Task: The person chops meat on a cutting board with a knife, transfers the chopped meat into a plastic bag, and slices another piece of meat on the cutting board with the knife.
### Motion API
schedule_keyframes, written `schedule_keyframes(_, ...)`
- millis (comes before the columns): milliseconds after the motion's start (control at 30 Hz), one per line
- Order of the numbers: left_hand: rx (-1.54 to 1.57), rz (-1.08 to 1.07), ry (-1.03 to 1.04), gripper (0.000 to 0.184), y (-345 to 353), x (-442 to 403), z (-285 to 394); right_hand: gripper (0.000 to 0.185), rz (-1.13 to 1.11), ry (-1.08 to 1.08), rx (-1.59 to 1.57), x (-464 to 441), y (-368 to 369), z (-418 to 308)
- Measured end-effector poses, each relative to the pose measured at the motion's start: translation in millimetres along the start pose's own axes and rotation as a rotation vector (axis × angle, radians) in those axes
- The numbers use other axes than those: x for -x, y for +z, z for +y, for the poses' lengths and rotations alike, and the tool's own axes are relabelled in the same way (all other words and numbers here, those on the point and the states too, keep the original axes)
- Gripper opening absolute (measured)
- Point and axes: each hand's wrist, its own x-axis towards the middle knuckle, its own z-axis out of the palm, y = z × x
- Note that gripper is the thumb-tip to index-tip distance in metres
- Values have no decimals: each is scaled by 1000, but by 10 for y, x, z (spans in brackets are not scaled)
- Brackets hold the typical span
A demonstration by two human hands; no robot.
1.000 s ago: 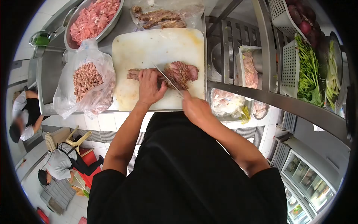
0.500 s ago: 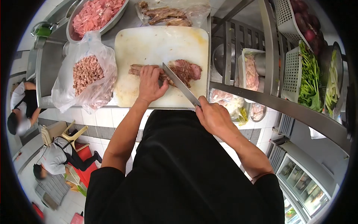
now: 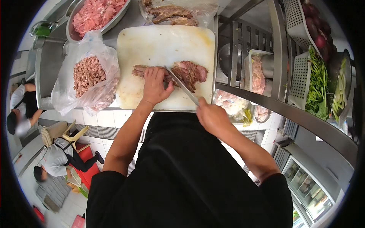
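On cutting bd. (image 3: 163,45), near edge of steel table (image 3: 49,74): browned meat (image 3: 138,71), 1 length, narrow end to the left; sliced portion (image 3: 192,72) just beside it, to the right. L hand (image 3: 155,85): fingers curled over the length, gripping it against bd. R hand (image 3: 213,117): closed round handle of knife (image 3: 186,89), 1 pc., blade slanted between length and slices, tip close to L fingers; blade contact w/ meat cannot be told.

Left of bd.: clear plastic bag (image 3: 62,97), open, w/ diced meat (image 3: 89,76). Behind it: metal basin (image 3: 111,28) of raw pink meat (image 3: 97,17). Beyond bd.: 2nd bag (image 3: 207,11), w/ more browned pcs. Far right: perforated basket (image 3: 300,78) w/ leafy greens (image 3: 317,85). Background left: 2 persons (image 3: 57,159), pale tops.
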Motion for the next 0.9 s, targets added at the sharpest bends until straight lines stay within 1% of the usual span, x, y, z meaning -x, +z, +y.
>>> schedule_keyframes(33, 5, 2, 5, 37, 27, -17, 7, 18, 4, 5, 2, -134, 101, 10)
schedule_keyframes(100, 0, 14, 4, 36, 14, 11, -5, 16, 85, -24, 39, -557, 315, -60)
schedule_keyframes(133, -2, 14, 9, 36, 3, 25, -8, 16, 90, -24, 37, -667, 319, -160)
schedule_keyframes(200, -5, -30, -23, 35, 1, 28, -8, 14, 167, -64, -17, -812, 292, -294)
schedule_keyframes(267, -3, -26, -2, 36, -4, 29, -42, 14, 174, -65, -43, -837, 256, -324)
schedule_keyframes(333, 0, -23, 10, 37, -73, 15, 2, 14, 172, -69, -68, -762, 306, -280)
schedule_keyframes(400, -114, 60, 51, 38, -203, -38, 60, 14, 144, -23, -8, -532, 394, -66)
schedule_keyframes(433, -114, 61, 43, 38, -206, -23, 35, 14, 138, -26, -4, -414, 380, 23)
schedule_keyframes(500, -88, -13, 4, 37, -200, 3, -24, 24, 108, 42, -6, -201, 331, 183)
schedule_keyframes(600, -73, -9, 2, 36, -171, 6, -36, 19, 110, 15, -9, -5, -25, 80)
schedule_keyframes(667, -70, -14, -2, 36, -155, 12, -49, 19, 94, 12, -17, 58, -155, 20)
schedule_keyframes(733, -63, -31, -18, 39, -151, 23, -58, 20, 74, 9, -26, 100, -205, 1)
schedule_keyframes(800, -61, -22, -22, 38, -139, 23, -64, 24, 50, 1, -52, 125, -229, -2)
schedule_keyframes(900, -49, -18, -26, 37, -137, 24, -62, 23, 5, 21, -31, 88, -315, -82)
